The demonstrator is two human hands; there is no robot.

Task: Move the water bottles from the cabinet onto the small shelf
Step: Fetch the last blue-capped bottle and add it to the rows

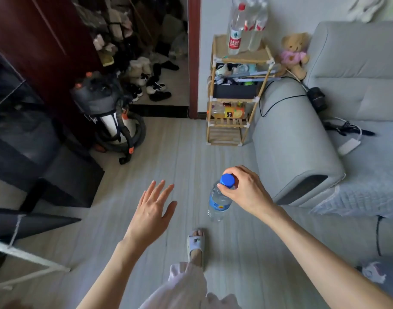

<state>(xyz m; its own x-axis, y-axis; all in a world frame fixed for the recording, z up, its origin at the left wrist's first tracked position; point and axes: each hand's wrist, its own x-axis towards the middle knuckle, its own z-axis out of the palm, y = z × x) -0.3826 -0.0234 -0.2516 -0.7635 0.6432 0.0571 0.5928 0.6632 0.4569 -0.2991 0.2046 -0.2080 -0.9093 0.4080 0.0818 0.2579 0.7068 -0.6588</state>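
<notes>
My right hand (pixel 244 189) grips a clear water bottle (pixel 217 202) by its blue cap, and the bottle hangs upright above the floor. My left hand (pixel 154 205) is held out beside it with fingers spread and nothing in it. Ahead stands the small bamboo shelf (pixel 235 90) against the wall. On its top tier stand three tall clear bottles (pixel 246 27) with red labels, one showing a red cap. The dark cabinet (pixel 23 130) is at the left.
A grey sofa (pixel 324 130) with cables and a teddy bear (pixel 294 54) runs along the right, touching the shelf. A vacuum cleaner (pixel 110 117) stands left of the shelf by a doorway full of shoes. My slippered foot (pixel 196 244) is below the bottle.
</notes>
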